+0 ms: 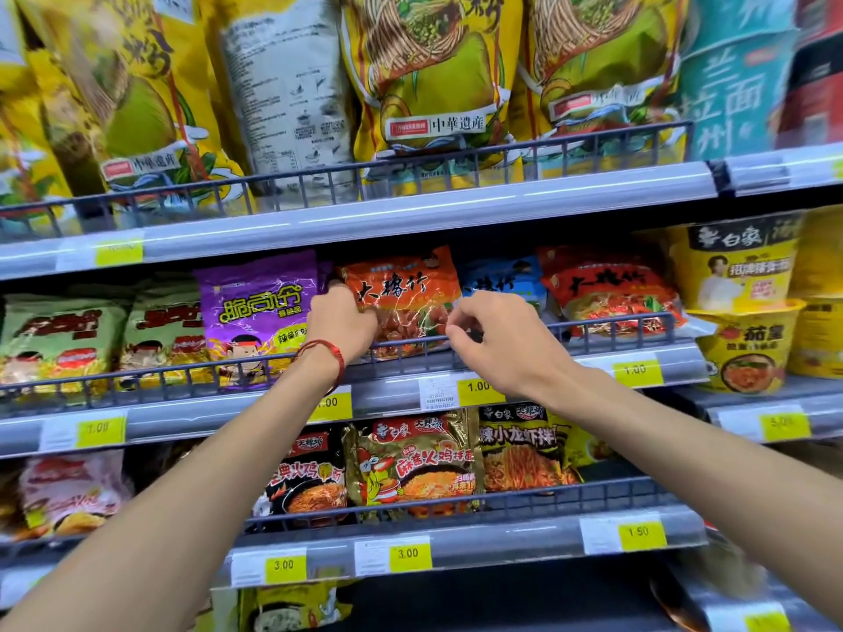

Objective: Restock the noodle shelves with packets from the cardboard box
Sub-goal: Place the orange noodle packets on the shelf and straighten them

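The orange packet (406, 303) stands on the middle shelf (205, 412) behind the wire rail (611, 328), between the purple packet (255, 312) and the blue packet (506, 280). Your left hand (342, 321) grips its left edge. Your right hand (497, 344) curls at its right edge (whether it pinches the film, I cannot tell). Seat it upright, face forward, base fully behind the rail. It is glossy, crinkled film with dark lettering.
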The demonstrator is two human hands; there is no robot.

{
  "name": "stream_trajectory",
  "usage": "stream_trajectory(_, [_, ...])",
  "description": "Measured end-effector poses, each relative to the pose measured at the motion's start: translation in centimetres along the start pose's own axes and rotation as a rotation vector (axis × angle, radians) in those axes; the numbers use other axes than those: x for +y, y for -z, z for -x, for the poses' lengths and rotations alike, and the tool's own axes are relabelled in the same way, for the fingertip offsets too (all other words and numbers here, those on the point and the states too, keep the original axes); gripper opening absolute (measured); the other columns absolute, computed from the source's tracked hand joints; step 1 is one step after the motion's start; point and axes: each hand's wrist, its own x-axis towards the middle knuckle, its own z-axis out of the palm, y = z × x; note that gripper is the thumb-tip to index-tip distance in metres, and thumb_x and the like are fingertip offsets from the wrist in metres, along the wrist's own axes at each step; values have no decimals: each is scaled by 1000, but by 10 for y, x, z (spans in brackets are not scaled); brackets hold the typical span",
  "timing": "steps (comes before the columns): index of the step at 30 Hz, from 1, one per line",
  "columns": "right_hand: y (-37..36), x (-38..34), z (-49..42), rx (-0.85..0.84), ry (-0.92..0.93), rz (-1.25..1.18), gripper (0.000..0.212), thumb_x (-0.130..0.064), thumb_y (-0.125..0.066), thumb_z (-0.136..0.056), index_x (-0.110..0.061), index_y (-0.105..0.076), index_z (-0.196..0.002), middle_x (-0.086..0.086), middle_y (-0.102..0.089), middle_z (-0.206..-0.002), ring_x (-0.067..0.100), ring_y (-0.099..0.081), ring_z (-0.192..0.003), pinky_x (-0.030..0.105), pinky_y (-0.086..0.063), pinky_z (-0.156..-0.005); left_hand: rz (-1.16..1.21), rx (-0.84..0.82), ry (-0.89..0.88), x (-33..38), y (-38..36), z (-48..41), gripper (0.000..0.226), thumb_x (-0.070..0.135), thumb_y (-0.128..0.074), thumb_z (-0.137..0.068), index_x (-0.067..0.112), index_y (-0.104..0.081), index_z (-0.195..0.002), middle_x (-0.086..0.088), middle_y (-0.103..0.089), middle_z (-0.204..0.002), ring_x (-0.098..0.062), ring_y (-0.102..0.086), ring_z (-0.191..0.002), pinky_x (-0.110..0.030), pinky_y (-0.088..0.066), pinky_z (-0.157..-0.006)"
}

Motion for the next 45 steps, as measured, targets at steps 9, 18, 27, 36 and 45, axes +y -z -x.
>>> stream_trajectory(9, [-12,-31,11,46,183,-8,14,-27,-53,-97,-20,-63,-90,-8,-62,-90,12,-51,-87,33,-47,-80,42,67,-233,-12,27,41,23,21,-54,-94,9,-61,-113,-6,-67,-95,-25,-63,-85,-35,-52,-75])
stream_trajectory(18, [-69,-83,51,-121,251,7,17,-29,-53,-92,-17,-64,-87,0,-63,-85,23,-54,-86,41,-47,-76,-265,134,-431,-85,70,118,17,26,-47,-95,19,-58,-107,-2,-66,-102,-28,-60,-96,-41,-50,-75])
stream_trajectory(27, [-142,-193,122,-271,343,55,22,-30,-53,-92,-13,-65,-87,5,-63,-85,28,-57,-85,40,-50,-72,-655,-29,-454,-223,124,220,18,30,-51,-92,15,-59,-87,-4,-62,-78,-30,-61,-76,-35,-41,-54])
stream_trajectory(36, [-247,-358,214,-435,270,-14,28,-36,-46,-97,-14,-61,-88,4,-59,-86,27,-56,-87,42,-53,-70,-677,-231,-329,-394,214,324,22,32,-44,-95,16,-58,-90,-4,-61,-81,-30,-61,-78,-37,-46,-61])
stream_trajectory(45, [-357,-499,269,-576,184,-113,31,-38,-45,-97,-13,-63,-99,4,-61,-95,27,-57,-95,40,-51,-72,-670,-355,-128,-550,284,385,25,36,-42,-97,18,-60,-94,-2,-65,-90,-28,-64,-86,-37,-48,-66])
